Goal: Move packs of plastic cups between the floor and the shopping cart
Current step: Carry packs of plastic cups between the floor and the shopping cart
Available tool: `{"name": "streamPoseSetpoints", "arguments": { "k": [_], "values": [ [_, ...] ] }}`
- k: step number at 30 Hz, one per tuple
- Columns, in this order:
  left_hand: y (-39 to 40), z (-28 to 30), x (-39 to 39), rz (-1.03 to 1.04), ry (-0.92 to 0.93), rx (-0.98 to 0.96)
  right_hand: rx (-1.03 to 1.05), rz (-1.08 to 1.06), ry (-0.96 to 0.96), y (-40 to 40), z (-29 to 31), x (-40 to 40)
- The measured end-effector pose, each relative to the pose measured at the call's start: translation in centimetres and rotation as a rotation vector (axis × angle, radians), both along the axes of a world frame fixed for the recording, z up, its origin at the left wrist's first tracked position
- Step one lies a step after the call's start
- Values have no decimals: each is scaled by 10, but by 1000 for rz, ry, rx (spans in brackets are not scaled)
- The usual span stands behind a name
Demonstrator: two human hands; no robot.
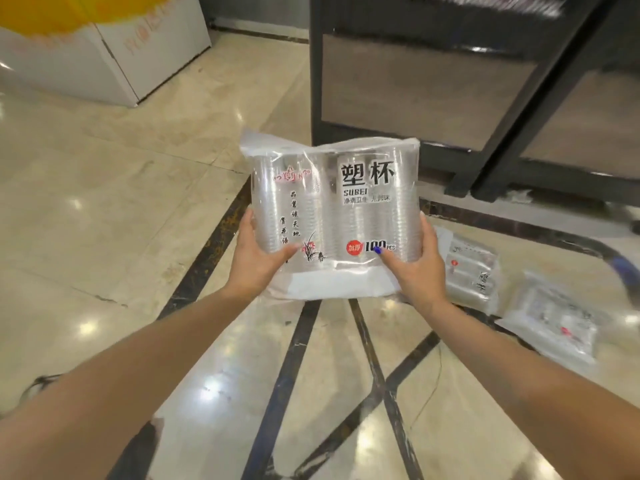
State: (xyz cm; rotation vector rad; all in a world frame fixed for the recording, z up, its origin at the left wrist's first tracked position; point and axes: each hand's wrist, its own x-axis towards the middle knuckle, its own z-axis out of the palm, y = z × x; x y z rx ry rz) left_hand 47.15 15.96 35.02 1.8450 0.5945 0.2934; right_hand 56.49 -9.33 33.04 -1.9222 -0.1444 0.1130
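Left hand (258, 261) and right hand (414, 268) grip the lower corners of a clear, printed pack of plastic cups (334, 209), held above the glossy beige marble floor (104, 209). Two further clear packs (472, 268) lie on the floor at right. Beyond stands a dark metal-framed shelf unit (450, 81).

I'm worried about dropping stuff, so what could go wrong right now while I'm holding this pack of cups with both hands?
The held pack is slick film, gripped only at its lower corners by the left hand and right hand; it could slip or tip forward.

Two more packs, the nearer pack and the farther pack, lie on the floor to your right; a sideways step might crush them.

The polished floor looks glossy, so footing may be slippery.
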Motion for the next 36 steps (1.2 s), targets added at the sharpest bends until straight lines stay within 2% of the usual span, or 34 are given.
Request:
{"name": "streamPoseSetpoints", "arguments": {
  "k": [4,7,10,13,19,25,31,36],
  "values": [
    [-10,165,14,-74,-58,28,34,-71,-59,-19,162,-4],
    [-25,267,13,-100,-115,32,60,-103,-89,-37,269,-17],
    [-37,337,4,-166,-153,36,84,-125,-115,-56,349,-40],
    [-46,379,-8,-271,-190,2,107,-155,-142,-75,399,-75],
    [-73,422,-31,-565,-249,102,169,-310,-163,-107,437,-163],
    [-139,445,-70,-834,-284,70,136,-604,-219,-151,450,-269],
    [-272,474,-135,-1208,-348,62,36,-972,-294,-235,468,-421],
    [-422,488,-252,-1563,-435,62,-62,-1368,-332,-302,472,-607]
  ]
}}
